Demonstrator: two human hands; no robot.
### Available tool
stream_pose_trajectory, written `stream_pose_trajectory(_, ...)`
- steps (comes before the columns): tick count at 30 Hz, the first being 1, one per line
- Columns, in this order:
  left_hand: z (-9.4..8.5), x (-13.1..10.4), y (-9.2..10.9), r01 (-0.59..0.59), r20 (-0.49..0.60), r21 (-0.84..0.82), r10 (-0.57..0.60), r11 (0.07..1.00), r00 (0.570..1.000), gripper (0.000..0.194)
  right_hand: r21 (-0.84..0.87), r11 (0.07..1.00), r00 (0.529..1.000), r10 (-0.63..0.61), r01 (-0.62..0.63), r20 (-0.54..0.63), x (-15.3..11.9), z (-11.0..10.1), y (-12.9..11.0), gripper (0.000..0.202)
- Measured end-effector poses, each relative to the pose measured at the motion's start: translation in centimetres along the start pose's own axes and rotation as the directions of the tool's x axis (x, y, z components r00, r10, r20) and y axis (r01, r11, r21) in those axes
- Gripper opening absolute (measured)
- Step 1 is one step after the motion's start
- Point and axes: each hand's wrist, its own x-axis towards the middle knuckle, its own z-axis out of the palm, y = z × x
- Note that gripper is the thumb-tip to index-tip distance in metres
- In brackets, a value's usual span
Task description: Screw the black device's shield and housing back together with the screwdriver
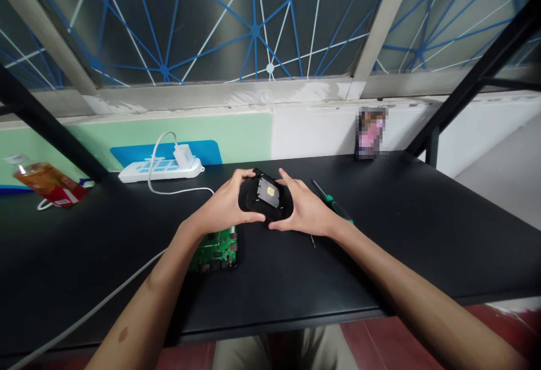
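Observation:
Between both hands, above the middle of the black table, is a black device with a silver metal plate and a pale square at its centre point(269, 192). My left hand point(224, 204) grips its left side, with the thumb along the near edge. On the right side, my right hand point(305, 205) is wrapped round it in the same way. A green circuit board point(215, 250) lies on the table, partly hidden by my left forearm. A screwdriver with a green and black handle point(337, 206) lies beyond my right wrist, and a thin metal tip shows below that wrist.
The black table point(422, 235) meets a wall with windows. A white power strip point(163, 169) with a plugged-in charger and cable point(127, 277) is back left. A drink bottle point(51, 181) stands far left; a pixelated upright item point(371, 133) is back right. Black frame bars rise at both sides.

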Motion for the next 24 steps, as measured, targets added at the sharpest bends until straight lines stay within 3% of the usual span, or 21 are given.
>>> stream_pose_trajectory(24, 0.0, 0.1, -1.0, 0.023, 0.031, 0.122, -0.027, 0.992, 0.999, 0.078, -0.110, 0.994, 1.000, -0.016, 0.013, -0.019, 0.0, 0.0, 0.5, 0.130)
